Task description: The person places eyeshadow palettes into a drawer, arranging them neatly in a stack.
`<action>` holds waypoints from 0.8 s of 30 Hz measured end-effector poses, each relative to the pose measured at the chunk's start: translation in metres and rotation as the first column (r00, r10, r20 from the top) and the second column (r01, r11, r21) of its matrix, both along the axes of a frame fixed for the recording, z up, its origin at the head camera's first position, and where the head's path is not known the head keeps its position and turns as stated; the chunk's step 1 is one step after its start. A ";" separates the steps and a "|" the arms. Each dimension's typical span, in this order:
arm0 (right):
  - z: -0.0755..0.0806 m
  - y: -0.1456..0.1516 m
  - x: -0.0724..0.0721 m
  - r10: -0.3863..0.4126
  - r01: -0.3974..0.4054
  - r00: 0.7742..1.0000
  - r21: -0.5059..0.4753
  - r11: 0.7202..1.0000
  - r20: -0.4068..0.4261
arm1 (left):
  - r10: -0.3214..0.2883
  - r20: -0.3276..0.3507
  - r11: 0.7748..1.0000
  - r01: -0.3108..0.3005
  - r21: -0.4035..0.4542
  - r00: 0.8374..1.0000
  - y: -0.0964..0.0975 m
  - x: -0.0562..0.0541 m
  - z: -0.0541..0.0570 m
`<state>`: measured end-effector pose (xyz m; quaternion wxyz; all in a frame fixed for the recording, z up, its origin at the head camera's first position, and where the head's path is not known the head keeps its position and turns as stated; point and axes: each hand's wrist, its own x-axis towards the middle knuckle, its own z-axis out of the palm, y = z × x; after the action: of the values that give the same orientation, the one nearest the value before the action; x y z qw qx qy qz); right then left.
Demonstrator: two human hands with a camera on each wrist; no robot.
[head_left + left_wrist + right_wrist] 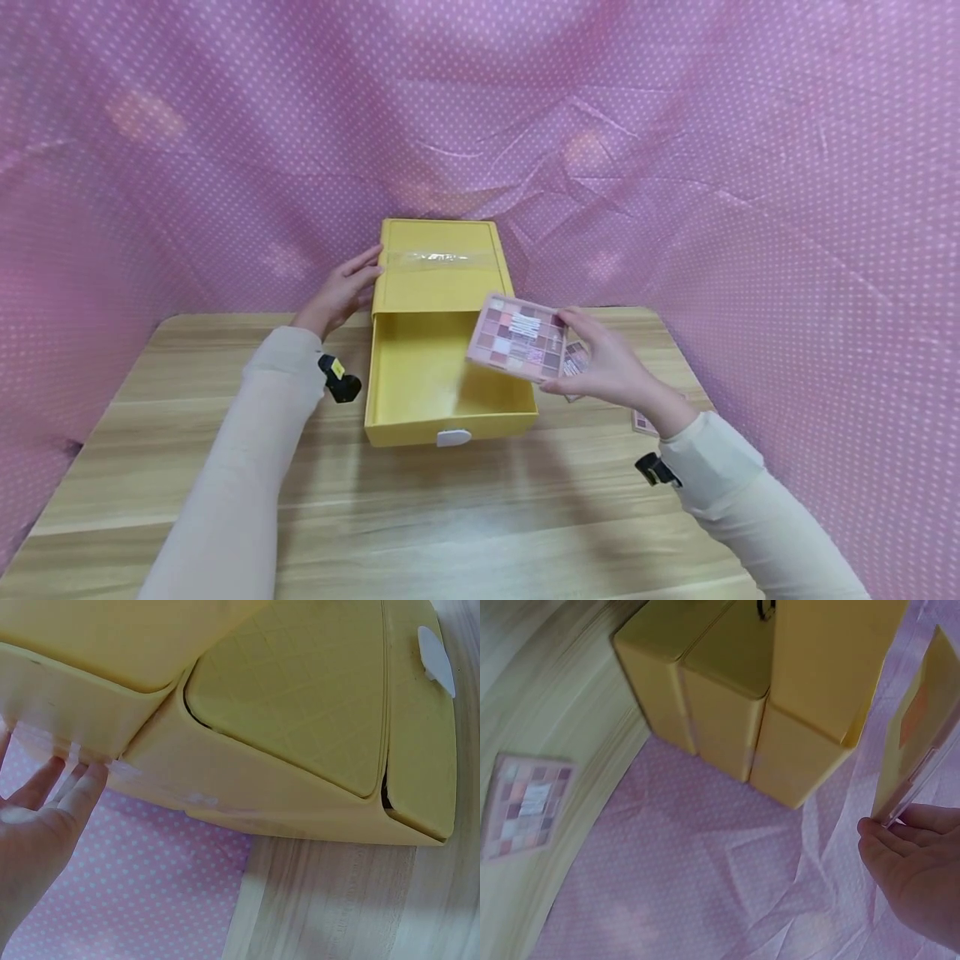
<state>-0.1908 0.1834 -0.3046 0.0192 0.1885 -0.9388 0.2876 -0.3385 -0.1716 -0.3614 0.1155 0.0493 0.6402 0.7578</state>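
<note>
A yellow drawer cabinet (442, 287) stands at the back of the table, its top drawer (452, 428) pulled out toward me. My right hand (611, 367) pinches an eyeshadow palette (517, 337) by its right edge. The palette is tilted, above the right side of the open drawer. In the right wrist view its yellowish underside (915, 720) shows, with fingers and thumb at the lower edge. My left hand (341, 292) touches the cabinet's left side with extended fingers, and the left wrist view shows the fingertips (90, 776) against the yellow wall.
Two more palettes lie on the wooden table (450, 533): one palette (576, 358) partly behind my right hand, another palette (643, 422) mostly under the right wrist. Pink dotted cloth (480, 125) hangs behind and on both sides. The drawer front carries a white handle (453, 437).
</note>
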 end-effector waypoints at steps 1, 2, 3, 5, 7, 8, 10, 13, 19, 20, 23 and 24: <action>0.000 -0.003 0.000 0.010 -0.010 1.000 0.000 1.000 0.005 | 0.001 0.001 1.000 -0.001 -0.003 1.000 0.000 0.000 0.000; -0.001 -0.006 -0.001 0.018 -0.018 1.000 0.000 1.000 0.008 | 0.004 0.003 1.000 -0.004 -0.008 1.000 0.000 0.001 0.000; -0.001 -0.009 -0.001 0.028 -0.028 1.000 0.000 1.000 0.008 | 0.004 0.004 1.000 -0.004 -0.012 1.000 0.001 0.002 0.000; -0.002 -0.015 -0.002 0.054 -0.054 0.999 -0.001 0.999 0.004 | 0.006 0.003 1.000 -0.006 -0.016 1.000 0.001 0.002 0.000; -0.003 -0.022 -0.003 0.082 -0.082 0.997 0.000 0.997 -0.002 | 0.007 0.002 1.000 -0.007 -0.019 1.000 0.001 0.003 0.000; -0.003 -0.025 -0.003 0.096 -0.096 0.995 0.003 0.995 -0.003 | 0.007 0.000 1.000 -0.007 -0.019 1.000 0.001 0.003 0.000; -0.004 -0.033 -0.003 0.122 -0.122 0.993 0.018 0.992 -0.004 | 0.003 -0.005 1.000 -0.003 -0.015 1.000 0.001 0.003 0.000; -0.005 -0.044 -0.006 0.154 -0.153 0.988 0.034 0.988 0.000 | 0.000 0.000 1.000 0.000 -0.011 1.000 0.001 0.003 0.000; -0.010 -0.064 -0.014 0.234 -0.234 0.972 0.035 0.972 -0.006 | 0.006 0.011 1.000 -0.005 -0.023 1.000 0.002 0.004 0.001; -0.011 -0.067 -0.015 0.247 -0.247 0.969 0.040 0.968 0.000 | 0.007 0.009 1.000 -0.007 -0.024 1.000 0.002 0.005 0.001; -0.014 -0.075 -0.018 0.268 -0.269 0.963 0.065 0.961 0.020 | 0.007 0.004 1.000 -0.007 -0.024 1.000 0.003 0.004 0.001; -0.014 -0.078 -0.019 0.270 -0.272 0.962 0.073 0.960 0.028 | 0.008 0.002 1.000 -0.008 -0.020 1.000 0.003 0.004 0.002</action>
<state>-0.2095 0.1058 -0.3190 -0.0357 0.3133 -0.9146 0.2533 -0.3340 -0.1684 -0.3599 0.1134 0.0448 0.6477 0.7521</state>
